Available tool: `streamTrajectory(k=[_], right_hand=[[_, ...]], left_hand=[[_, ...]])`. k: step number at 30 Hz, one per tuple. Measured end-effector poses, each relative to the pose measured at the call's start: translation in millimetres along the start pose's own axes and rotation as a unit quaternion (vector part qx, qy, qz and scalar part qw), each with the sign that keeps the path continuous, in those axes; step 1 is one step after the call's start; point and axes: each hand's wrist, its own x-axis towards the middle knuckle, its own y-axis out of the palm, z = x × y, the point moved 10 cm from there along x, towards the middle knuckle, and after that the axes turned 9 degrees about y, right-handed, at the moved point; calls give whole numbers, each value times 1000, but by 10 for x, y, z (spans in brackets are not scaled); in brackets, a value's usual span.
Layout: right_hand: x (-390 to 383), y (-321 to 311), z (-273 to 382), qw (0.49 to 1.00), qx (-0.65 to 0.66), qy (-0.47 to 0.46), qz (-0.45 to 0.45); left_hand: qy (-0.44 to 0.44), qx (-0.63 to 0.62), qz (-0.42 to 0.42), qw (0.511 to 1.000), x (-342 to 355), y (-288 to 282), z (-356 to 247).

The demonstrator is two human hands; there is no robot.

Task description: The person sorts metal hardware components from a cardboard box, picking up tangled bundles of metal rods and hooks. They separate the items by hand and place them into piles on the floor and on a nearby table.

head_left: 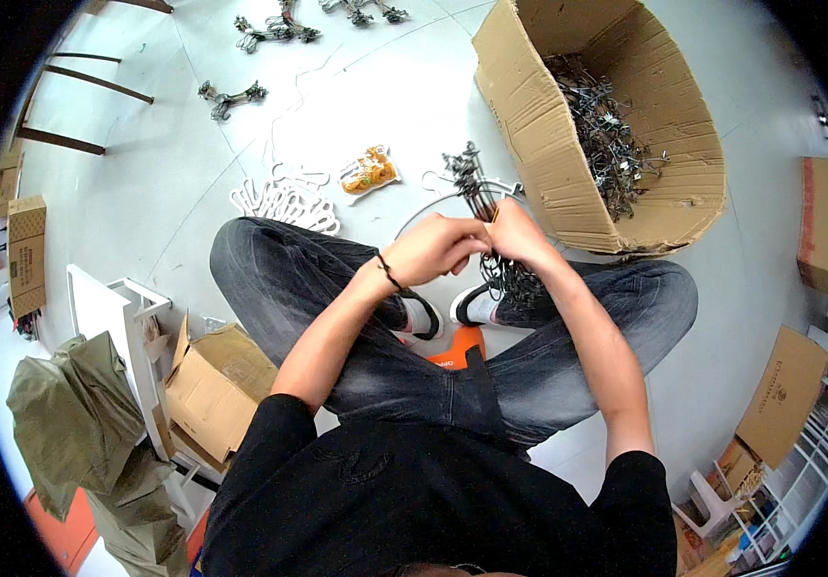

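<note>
Between my knees, my right hand is closed around a bundle of dark metal wire hooks. Its upper ends stick out beyond my fist, and the looped lower ends hang below, above my shoes. A thin yellowish band shows on the bundle beside my right fingers. My left hand comes in from the left with its fingers curled and pinched against the bundle at that spot; what they grip is hidden. A clear packet of orange-yellow bits lies on the floor ahead, beside a pile of white plastic hooks.
A large open cardboard box at the far right holds many loose dark wire hooks. Several tied bundles lie on the floor at the far left. A smaller carton and a white stand are on my left; a white rack is on my right.
</note>
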Motion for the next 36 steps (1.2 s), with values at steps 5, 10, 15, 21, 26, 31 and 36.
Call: streamTrajectory(k=[5,10,15,21,26,31,36], right_hand=[[-33,-117,113,984,166,-3,69],[-45,-122,79,967,236,28,92],[-15,129,-4,934,329,65,124],[-60,291,121,936,350,13,21],[-79,61,181,922,382,-24,-64],[-224,-181,381,976,75,-94,-180],[-368,-209,497,966,-196,-61,-160]], left_hand=[[-68,-71,-39,994,-46,-343,343],[-42,-468,-1,883,-104,-358,110],[171,-668,-210,693,-97,-744,75],[144,-462,-512,710,-175,-931,420],[145,-392,-438,796,-49,-715,320],[87,-481,-363,794,-30,-566,515],[60,-401,-269,874,-81,-780,428]])
